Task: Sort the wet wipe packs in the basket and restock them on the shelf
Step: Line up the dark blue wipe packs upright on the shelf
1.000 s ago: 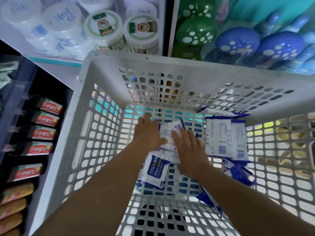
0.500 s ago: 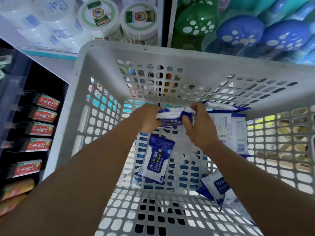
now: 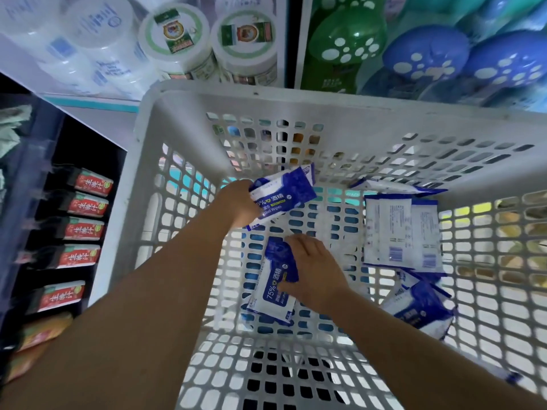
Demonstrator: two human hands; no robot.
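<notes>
Wipe packs lie scattered on the perforated floor of a white plastic basket (image 3: 177, 119) that fills most of the head view. The left hand (image 3: 239, 202) is lifted above the basket floor toward 11 o'clock of its middle and grips a blue-and-white alcohol wipe pack (image 3: 284, 193) by its near end, fingers wrapped round it, so the pack juts out tilted toward 2 o'clock. The right hand (image 3: 313, 270) is down near the centre of the basket, its fingers curling over the right edge of a second blue pack (image 3: 275, 279) that lies face up on the floor with "75%" printed on it; whether the grip has fully closed is hard to tell, but the thumb and fingers sit on the pack. At 3 o'clock, against the right wall, two packs lie back side up (image 3: 399, 232), white with barcodes, side by side and overlapping. Another pack (image 3: 396, 187) rests just beyond them at the far wall. At 5 o'clock, a few more blue packs (image 3: 420, 312) are heaped together. Beyond the basket's far rim at 12 o'clock stand white lidded tubs (image 3: 177, 34), with green and blue spotted items (image 3: 426, 57) at 1 o'clock. Red-labelled cartons (image 3: 85, 229) hang in a column at 9 o'clock.
</notes>
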